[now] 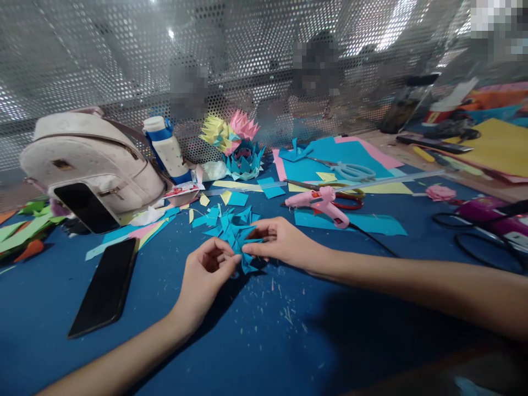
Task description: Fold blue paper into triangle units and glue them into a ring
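Blue surface (pixel 264 341), strewn with paper snippets, backed by a perforated metal screen (pixel 103 55); blurred shapes behind the screen, not identifiable.

Centre: blue paper flower (pixel 236 234), spiky, resting on the surface, pinched at its near edge between left hand (pixel 206 272) and right hand (pixel 280 239); fingertips of both closed on the folded points.

Left: white bag (pixel 88 157), phone (pixel 86 207) leaning against it, second phone (pixel 105 286) flat on the surface near the left forearm; white bottle (pixel 165 148) with blue strap beside the bag; green and orange scraps (pixel 25 228) at the left edge, cut off.

Rear centre: finished paper flowers (pixel 239 143) in yellow, pink and blue against the screen.

Right of centre: pink glue gun (pixel 322 204) lying just beyond the right hand, cord trailing right; scissors (pixel 355 171) on blue and pink sheets (pixel 330 159); ruler (pixel 396 180) laid across them.

Far right: yellow sheet (pixel 495 146), small pink flower (pixel 440 192), purple tool (pixel 487 217) with black cables, partly cut off; dark items at upper right too blurred to name.
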Demonstrator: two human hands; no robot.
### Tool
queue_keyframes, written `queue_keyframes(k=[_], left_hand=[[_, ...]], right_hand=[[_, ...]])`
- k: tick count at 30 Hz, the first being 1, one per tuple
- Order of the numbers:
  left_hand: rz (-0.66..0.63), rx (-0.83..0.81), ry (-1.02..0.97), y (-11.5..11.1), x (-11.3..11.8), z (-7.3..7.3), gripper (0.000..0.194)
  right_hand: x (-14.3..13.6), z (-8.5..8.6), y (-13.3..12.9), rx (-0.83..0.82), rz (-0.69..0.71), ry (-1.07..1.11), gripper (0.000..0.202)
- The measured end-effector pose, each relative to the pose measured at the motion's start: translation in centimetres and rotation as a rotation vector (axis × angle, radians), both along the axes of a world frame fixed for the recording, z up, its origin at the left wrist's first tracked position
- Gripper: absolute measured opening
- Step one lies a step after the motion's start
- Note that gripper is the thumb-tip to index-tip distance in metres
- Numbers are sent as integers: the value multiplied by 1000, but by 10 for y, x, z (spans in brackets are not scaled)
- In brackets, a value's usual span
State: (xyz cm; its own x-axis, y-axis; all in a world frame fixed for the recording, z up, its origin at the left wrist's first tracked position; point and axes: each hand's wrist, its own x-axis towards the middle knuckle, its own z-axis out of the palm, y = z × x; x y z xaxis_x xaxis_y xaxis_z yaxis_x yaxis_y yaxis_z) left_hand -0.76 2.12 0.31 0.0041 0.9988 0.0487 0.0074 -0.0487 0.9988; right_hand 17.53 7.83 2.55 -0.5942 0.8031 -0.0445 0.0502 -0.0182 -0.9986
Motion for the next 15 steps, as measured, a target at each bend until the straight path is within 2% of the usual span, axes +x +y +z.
queue_keyframes(k=[8, 12, 15], left_hand=[[-13, 3, 22, 0, 2, -1, 25], [0, 4, 12, 1, -4, 0, 21], [13, -13, -51, 6, -10, -2, 24]], right_hand=[[1, 1, -1, 72, -28, 73, 25], [4, 3, 0, 99, -88, 41, 30], [7, 5, 0, 100, -63, 58, 31]])
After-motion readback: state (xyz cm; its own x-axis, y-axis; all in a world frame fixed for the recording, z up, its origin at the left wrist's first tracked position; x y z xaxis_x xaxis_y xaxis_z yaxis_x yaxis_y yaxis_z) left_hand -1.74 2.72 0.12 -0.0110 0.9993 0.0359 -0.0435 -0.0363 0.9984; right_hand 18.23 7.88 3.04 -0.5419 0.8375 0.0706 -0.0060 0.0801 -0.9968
